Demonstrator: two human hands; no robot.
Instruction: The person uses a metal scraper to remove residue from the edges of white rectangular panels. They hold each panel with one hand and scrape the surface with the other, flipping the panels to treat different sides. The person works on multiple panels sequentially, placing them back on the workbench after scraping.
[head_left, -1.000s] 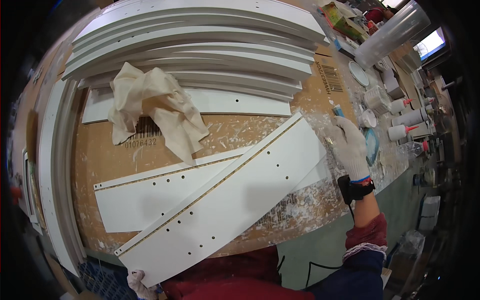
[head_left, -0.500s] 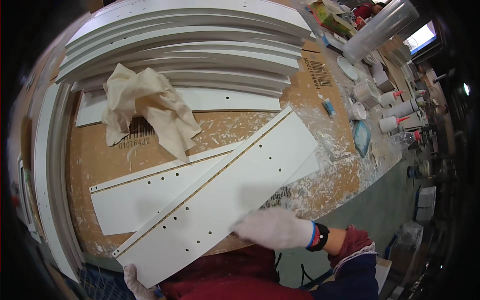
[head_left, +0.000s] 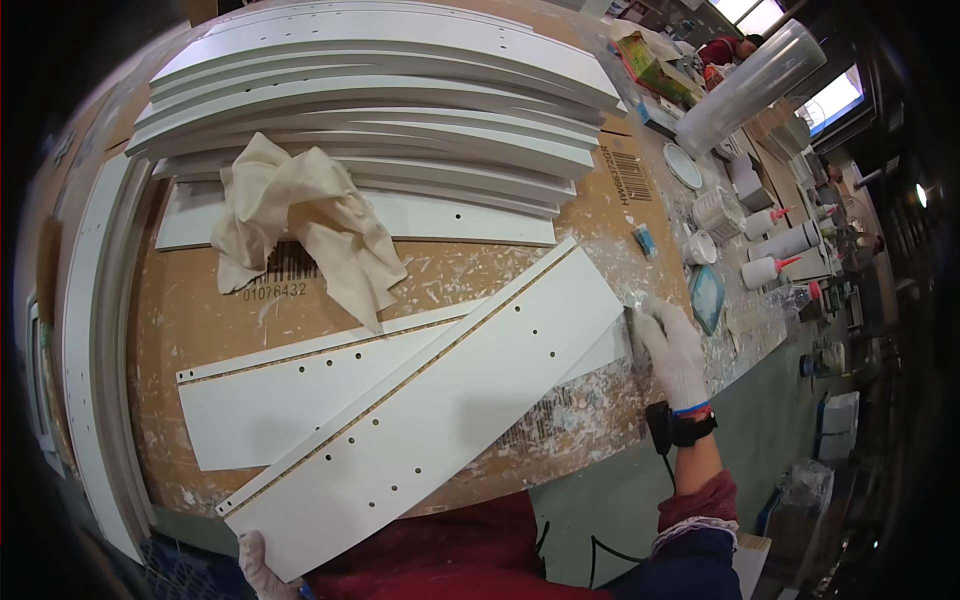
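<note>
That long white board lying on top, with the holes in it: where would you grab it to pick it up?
Probably by its two short ends, one hand at each. The top board is long, thin and flat, lying slantwise over another board. Its near end overhangs the table edge, where the left hand is, and the right hand is at the far end, so both ends can be reached from outside.

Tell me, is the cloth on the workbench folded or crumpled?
Crumpled. The cloth lies in loose, uneven bunches, partly over a white board, with no neat fold.
</note>
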